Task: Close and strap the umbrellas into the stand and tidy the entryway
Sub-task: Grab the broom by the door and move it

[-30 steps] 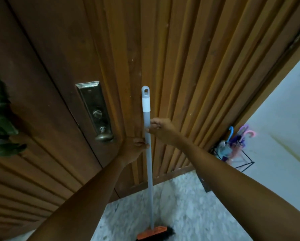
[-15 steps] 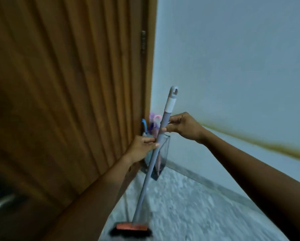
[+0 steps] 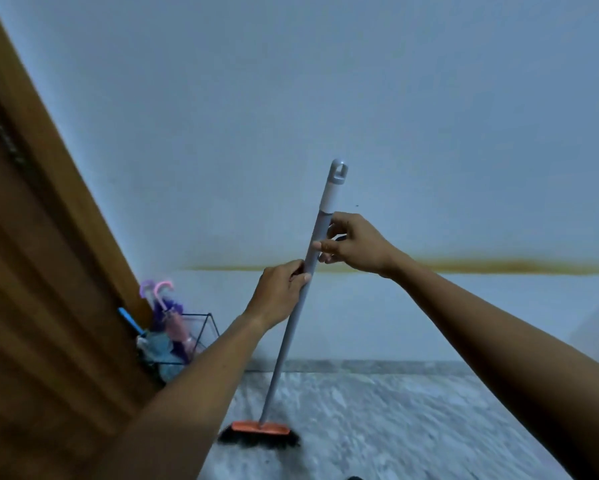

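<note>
I note both hands clamped on the tilted broom point(image 3: 285, 344): the left hand point(image 3: 279, 292) grips mid-shaft and the right hand point(image 3: 355, 244) pinches it just below the white cap, with the bristles on the floor point(image 3: 412, 420). The umbrellas point(image 3: 171, 322) stand closed in the wire stand point(image 3: 210, 315), in the corner by the door point(image 3: 48, 306); strapping cannot be confirmed. Recommended: short, flat strokes, keeping the shaft away from the stand.

Wooden door point(image 3: 31, 306); pale wall point(image 3: 291, 81); marbled floor point(image 3: 412, 427)
</note>
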The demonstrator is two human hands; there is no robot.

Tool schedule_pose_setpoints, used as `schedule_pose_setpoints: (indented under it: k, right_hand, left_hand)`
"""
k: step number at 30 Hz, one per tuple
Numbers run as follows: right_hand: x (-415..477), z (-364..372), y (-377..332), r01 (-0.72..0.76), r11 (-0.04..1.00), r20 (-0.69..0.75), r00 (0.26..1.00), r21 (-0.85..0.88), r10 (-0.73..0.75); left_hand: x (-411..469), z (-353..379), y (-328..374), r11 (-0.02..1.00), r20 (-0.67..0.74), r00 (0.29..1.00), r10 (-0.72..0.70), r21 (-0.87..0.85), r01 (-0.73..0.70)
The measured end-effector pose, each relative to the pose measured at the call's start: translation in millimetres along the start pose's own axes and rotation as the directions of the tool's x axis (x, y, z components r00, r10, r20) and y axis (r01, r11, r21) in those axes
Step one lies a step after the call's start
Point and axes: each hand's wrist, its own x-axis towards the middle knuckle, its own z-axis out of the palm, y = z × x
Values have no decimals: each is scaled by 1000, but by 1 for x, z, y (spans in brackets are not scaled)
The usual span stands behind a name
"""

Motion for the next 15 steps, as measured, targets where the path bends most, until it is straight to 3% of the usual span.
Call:
schedule_pose_setpoints:
  k: [5, 15]
  right_hand:
    - [51, -68, 56, 13, 1000, -27, 1000, -28, -14]
    - [133, -156, 151, -38, 998, 71, 997, -47, 42]
  left_hand:
    - [91, 59, 10, 1000, 43, 999, 3, -16, -3]
    - [206, 148, 7, 993, 87, 989, -117, -4, 118]
